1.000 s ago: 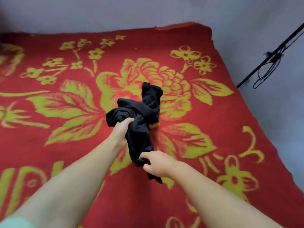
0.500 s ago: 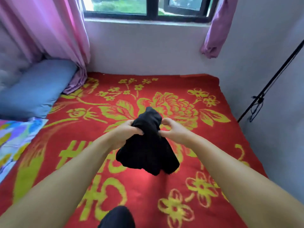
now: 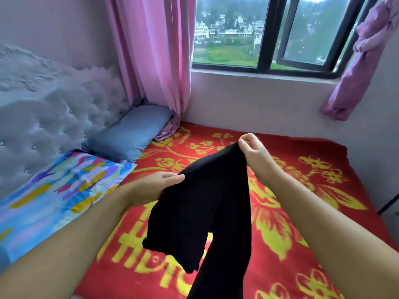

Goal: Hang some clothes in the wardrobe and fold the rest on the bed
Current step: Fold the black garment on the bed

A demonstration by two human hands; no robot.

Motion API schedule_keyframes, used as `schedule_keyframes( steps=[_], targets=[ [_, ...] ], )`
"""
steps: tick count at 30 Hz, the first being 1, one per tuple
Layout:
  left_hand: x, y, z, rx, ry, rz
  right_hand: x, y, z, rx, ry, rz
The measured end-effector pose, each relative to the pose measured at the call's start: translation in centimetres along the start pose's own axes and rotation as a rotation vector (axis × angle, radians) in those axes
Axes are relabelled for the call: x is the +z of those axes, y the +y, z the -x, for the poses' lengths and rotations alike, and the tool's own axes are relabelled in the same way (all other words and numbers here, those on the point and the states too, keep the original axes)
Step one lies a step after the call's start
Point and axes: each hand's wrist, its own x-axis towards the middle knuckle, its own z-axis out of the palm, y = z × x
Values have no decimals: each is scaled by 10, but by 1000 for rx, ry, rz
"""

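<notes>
A black garment [image 3: 207,212] hangs in the air over the bed, its two long parts drooping toward the bottom of the view. My left hand [image 3: 157,186] pinches its upper left edge. Higher and farther out, my right hand [image 3: 254,154] pinches the opposite upper corner. The cloth is stretched between both hands. Under it lies the red bed cover [image 3: 302,223] with yellow flowers.
A blue pillow [image 3: 131,130] and a multicoloured pillow [image 3: 56,190] lie at the left by the tufted grey headboard [image 3: 43,117]. Pink curtains [image 3: 155,61] frame the window [image 3: 265,33] behind the bed. A wall runs along the bed's right side.
The black garment was lifted off the bed and has spread out between my hands. My right hand rose and moved apart from the left. The view tilted up toward the window.
</notes>
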Motion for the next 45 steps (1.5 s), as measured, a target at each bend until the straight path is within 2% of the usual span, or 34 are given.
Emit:
schedule_keyframes(
  steps=[2, 4, 7, 12, 16, 19, 21, 25, 27, 30, 35, 37, 41, 45],
  targets=[
    [-23, -9, 11, 25, 100, -165, 14, -15, -2, -60, 65, -17],
    [-43, -18, 23, 29, 141, -156, 31, -28, -4, -92, 132, -69],
    [-75, -33, 45, 26, 31, -31, 70, -46, -5, -135, 126, -117],
    [-117, -40, 51, 69, -19, -233, 111, -59, 2, -152, 96, -174],
    [-134, -26, 42, 148, -49, -235, 112, -61, 15, -69, 145, -305],
    [-119, -15, 29, 54, -319, -297, 106, -68, 26, -36, 121, -434],
    [-99, -12, 17, 36, -442, -188, 101, -73, 31, -31, 56, -442],
    [-56, 12, -10, 237, -313, 456, 86, -75, 36, -16, -38, -252],
    [-43, 32, -20, 308, -165, 559, 74, -69, 37, 11, -87, -117],
    [-39, 59, -31, 305, -61, 491, 62, -55, 40, 62, -137, -19],
    [-13, 65, -48, 49, -143, -144, 43, -50, 28, 13, -23, -15],
    [0, 56, -56, 7, -186, -277, 30, -57, 21, -15, -2, -48],
    [26, 62, -73, 73, -321, -21, 9, -59, 17, -49, -69, -69],
    [43, 83, -92, 160, -315, 172, -2, -58, 13, -53, -112, -125]
  ],
)
